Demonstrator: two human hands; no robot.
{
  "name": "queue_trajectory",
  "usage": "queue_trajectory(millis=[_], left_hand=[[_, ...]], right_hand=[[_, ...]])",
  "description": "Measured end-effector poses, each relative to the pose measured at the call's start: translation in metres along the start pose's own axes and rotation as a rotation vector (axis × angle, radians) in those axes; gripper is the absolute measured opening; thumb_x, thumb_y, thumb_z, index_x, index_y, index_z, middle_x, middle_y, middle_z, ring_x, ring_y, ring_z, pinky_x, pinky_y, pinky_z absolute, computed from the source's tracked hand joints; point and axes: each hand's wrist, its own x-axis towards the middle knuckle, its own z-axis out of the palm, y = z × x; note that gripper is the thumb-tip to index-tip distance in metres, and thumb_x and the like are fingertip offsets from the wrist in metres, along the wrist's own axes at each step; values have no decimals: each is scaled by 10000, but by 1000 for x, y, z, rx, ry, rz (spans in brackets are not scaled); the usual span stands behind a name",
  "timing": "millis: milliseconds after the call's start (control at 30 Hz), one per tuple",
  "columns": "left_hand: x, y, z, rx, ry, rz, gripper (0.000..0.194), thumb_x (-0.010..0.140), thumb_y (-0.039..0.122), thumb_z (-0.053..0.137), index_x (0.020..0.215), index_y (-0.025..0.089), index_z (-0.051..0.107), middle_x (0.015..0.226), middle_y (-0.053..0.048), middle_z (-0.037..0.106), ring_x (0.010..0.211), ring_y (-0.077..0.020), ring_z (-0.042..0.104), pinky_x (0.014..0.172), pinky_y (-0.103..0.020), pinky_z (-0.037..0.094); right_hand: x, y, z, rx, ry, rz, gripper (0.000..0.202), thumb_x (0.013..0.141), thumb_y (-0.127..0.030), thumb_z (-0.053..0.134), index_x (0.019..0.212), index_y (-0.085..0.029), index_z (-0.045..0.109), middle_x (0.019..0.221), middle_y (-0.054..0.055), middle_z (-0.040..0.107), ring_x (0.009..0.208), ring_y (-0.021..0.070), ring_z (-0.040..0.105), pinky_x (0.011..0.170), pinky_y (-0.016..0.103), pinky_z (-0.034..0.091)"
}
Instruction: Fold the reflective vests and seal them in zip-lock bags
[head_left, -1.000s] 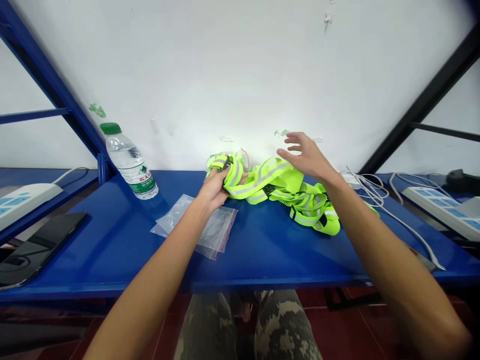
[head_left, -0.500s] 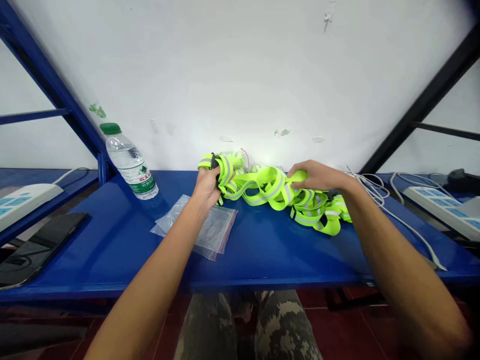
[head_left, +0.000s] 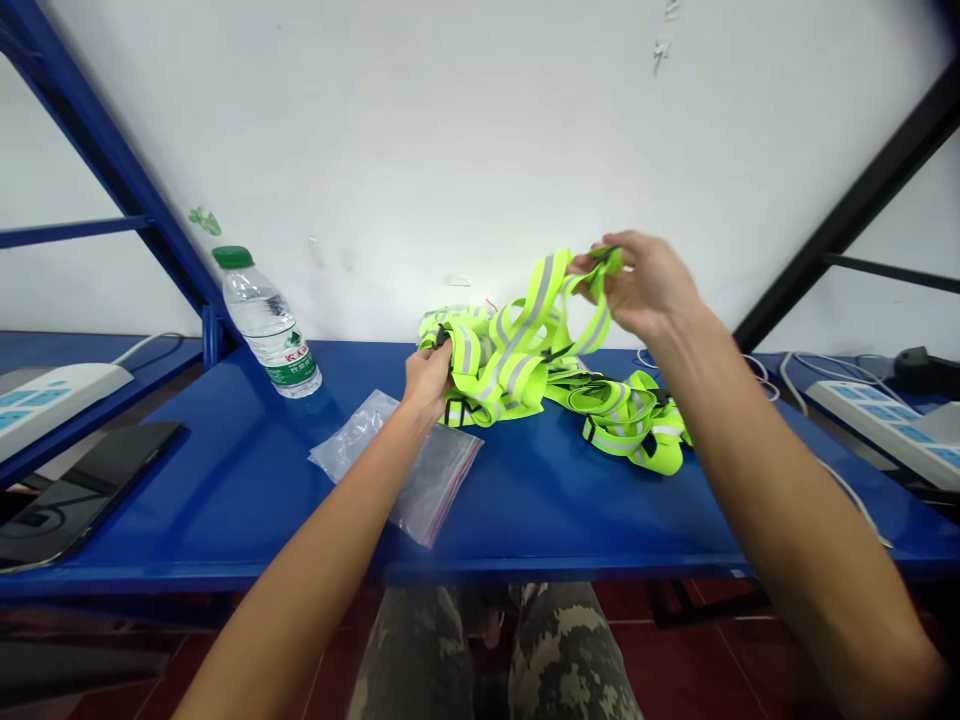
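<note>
Fluorescent yellow-green straps span both hands above the far middle of the counter. Left hand grips the bunch; right hand holds loops aloft. Apparent step: separating straps. Next move calls for firm left grip, gentle untangling.

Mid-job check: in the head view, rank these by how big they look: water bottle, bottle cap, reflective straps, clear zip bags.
Largest to smallest:
1. Reflective straps, taken together
2. Clear zip bags, partly hidden by the left forearm
3. Water bottle
4. Green bottle cap
</note>
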Motion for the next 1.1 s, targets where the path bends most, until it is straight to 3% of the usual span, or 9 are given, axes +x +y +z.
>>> queue_trajectory(millis=[100,167,367,433,567,633,800,967,1100], left_hand=[[-2,-1,1,72,-5,-16,197,667,253,758,710,140,603,630,-34,664,630,-189,679,599,-297,573],[-3,1,0,123,20,-2,175,705,270,726,706,152,598,634,-42,663,645,-205,691,591,-303,573],[-9,10,1,160,60,29,223,798,373,609,704,171,597,614,-65,649,675,-259,719,544,-305,556],[-10,12,1,140,35,-8,222,817,372,573,744,167,615,646,-69,666,663,-255,718,532,-302,553],[-9,12,1,84,-13,-52,213,826,358,554,843,165,642,747,-75,709,641,-227,711,550,-305,564],[-6,10,0,52,-36,-59,202,811,342,568,865,165,647,781,-79,720,663,-219,712,583,-311,577],[-3,6,0,-15,-99,-34,169,729,254,612,869,170,655,811,-74,731,787,-236,724,707,-350,597],[-4,3,3,-49,-185,-16,182,678,200,635,858,176,645,823,-62,729,807,-236,719,775,-371,584],[-4,0,1,15,-196,67,210,673,197,693,877,192,645,887,-46,720,797,-193,695,768,-327,568]], right_hand=[[-9,34,2,-249,-93,158,241,732,-341,695,896,-193,599,866,82,650,784,225,639,705,430,552],[-17,49,-2,-572,-106,130,319,707,-343,728,965,-181,635,888,102,653,827,257,633,741,456,535],[-45,50,-10,-1238,127,-346,406,812,-382,588,1151,-171,661,1131,185,606,1076,354,555,821,481,481],[-55,44,-7,-1265,36,-405,380,818,-376,583,1128,-178,677,1167,179,603,1064,341,564,792,450,484],[-72,42,-4,-1094,-556,-292,229,849,-349,554,856,-179,707,879,86,699,793,217,632,747,353,494],[-77,48,-7,-1086,-720,-232,237,807,-367,621,913,-168,694,924,83,715,828,221,647,774,343,498],[-82,71,-15,-1384,-762,-146,682,691,-410,735,1292,-144,556,1224,167,648,1075,325,618,851,388,476],[-75,64,-17,-1489,-817,-122,242,715,-149,565,923,-166,689,911,112,716,838,257,653,671,306,432],[-64,40,-23,-1197,-553,-333,280,719,-148,529,916,-196,722,909,59,725,836,238,632,742,332,456]])
